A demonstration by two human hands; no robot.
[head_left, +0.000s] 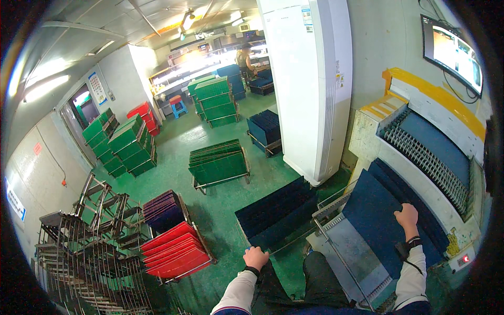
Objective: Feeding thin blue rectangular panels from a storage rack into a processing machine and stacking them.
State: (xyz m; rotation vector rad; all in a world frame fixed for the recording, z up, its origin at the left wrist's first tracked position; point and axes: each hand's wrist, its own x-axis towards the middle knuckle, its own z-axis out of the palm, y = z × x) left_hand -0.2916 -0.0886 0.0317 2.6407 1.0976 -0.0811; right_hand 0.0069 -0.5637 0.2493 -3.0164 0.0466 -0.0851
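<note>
At the right, my right hand (407, 215) is closed at the edge of a large dark blue panel (370, 202), which leans on a metal feed table (349, 249). More dark blue panels (401, 197) stand tilted just behind it. My left hand (256, 258) is curled beside my knee, at the near corner of a floor rack filled with upright dark blue panels (278, 215). What its fingers hold, if anything, is hidden.
A machine with rows of rollers (425, 160) stands right, below a wall screen (451, 52). Beyond the blue rack rises a tall white cabinet (302, 84). Racks of green panels (218, 163) and red panels (176, 252) occupy the floor; bare metal racks (84, 252) crowd the left. A person (245, 60) sits far back.
</note>
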